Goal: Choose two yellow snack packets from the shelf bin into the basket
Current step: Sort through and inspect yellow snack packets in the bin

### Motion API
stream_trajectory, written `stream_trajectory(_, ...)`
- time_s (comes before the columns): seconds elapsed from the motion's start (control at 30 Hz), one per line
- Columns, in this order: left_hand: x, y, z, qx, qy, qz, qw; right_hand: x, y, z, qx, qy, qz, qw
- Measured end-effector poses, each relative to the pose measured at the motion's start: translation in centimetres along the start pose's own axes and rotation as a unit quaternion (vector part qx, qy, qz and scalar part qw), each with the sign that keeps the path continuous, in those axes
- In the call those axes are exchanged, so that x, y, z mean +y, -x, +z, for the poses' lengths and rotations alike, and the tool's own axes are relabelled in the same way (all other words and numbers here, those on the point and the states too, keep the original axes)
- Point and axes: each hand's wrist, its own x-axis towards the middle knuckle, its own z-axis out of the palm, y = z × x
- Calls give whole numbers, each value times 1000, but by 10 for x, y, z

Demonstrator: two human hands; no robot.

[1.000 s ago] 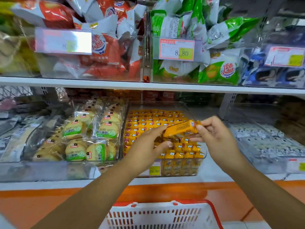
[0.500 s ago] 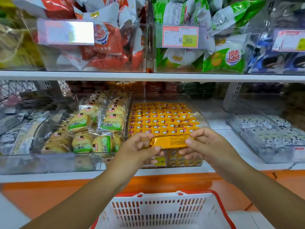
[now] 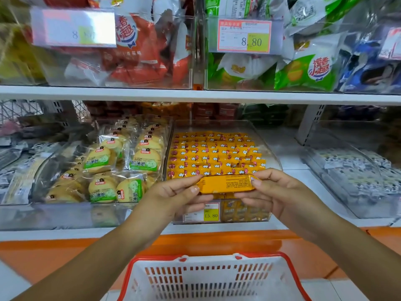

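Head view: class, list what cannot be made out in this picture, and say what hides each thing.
- Basket floor: cut off by the head view's bottom edge, so its contents are unknown.
- Yellow packet ends: covered by the left hand and right hand; its print is too small to read.
- Upper left price label: washed out by glare.

Basket (image 3: 217, 262) cut off below; price label (image 3: 73, 28) blurred
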Motion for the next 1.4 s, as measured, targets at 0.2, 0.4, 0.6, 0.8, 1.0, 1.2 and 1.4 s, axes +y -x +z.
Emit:
stream_trajectory(0.2,1,4,5,39,-77,25,996,-1,5,5,50,78,-25,995)
stream_trajectory(0.4,-3,5,8,123,-135,57,981,4,6,14,83,107,-62,989)
stream_trajectory(0.6,-2,7,13,113,-37,73,990,7,6,18,124,91,-91,984)
stream_trajectory(0.8,-1,5,11,126,-52,73,988,8,7,17,104,133,-74,983)
stream_trajectory(1.0,0,5,5,95,-53,47,993,5,5,11,87,105,-65,989)
stream_trajectory(1.2,0,4,4,98,-65,41,992,4,3,8,76,58,-57,994)
stream_trajectory(1.4,2,4,1,60,-29,34,997,2,3,1,46,16,-23,999)
